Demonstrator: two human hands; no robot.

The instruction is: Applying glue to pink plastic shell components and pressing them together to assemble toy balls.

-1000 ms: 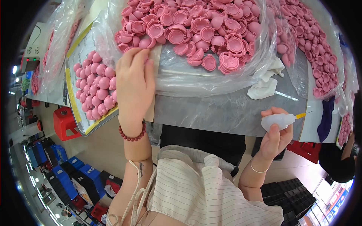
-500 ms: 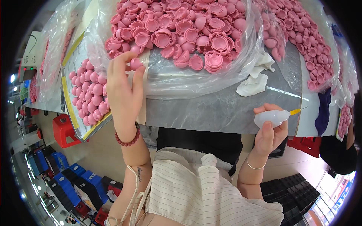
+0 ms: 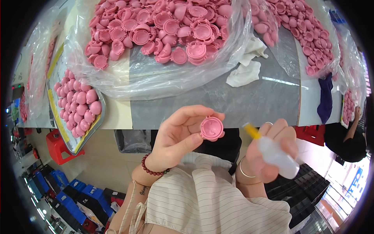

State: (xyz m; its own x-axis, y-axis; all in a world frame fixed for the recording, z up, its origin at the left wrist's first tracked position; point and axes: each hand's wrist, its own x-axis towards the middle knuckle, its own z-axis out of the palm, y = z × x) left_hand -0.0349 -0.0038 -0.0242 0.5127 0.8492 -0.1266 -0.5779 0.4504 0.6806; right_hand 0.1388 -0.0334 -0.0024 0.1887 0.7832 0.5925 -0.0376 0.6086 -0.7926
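Left hand: I see the left hand [image 3: 173, 136] brought back from the heap to near the table's front edge, thumb and fingers pinching a pink, round, hollow plastic shell [image 3: 212, 128].
Shell: its hollow side now faces the camera; it sits at the fingertips, between the body and the grey table [image 3: 269, 103].
Right hand: the right hand [image 3: 254, 154], blurred, is wrapped around a translucent white plastic squeeze bottle [image 3: 278, 159].
Yellow nozzle: the slim yellow nozzle [image 3: 252, 131], earlier aimed outward to the right, now points up and left, near the shell but apart from it.
Meaning: I judge that part and bottle are being brought together.
Count, in hand: one shell, one bottle.
Count, tray: roughly two dozen closed pink plastic balls [image 3: 78, 103] on one grey-rimmed tray [image 3: 103, 107]; overlap prevents an exact figure.
Count, heaps: two large ones, a central pink heap [image 3: 171, 27] and a right-hand pink heap [image 3: 311, 39]; I cannot count their pieces.
Count, cloths: two crumpled white pieces [image 3: 245, 74], one dark purple cloth [image 3: 325, 99].
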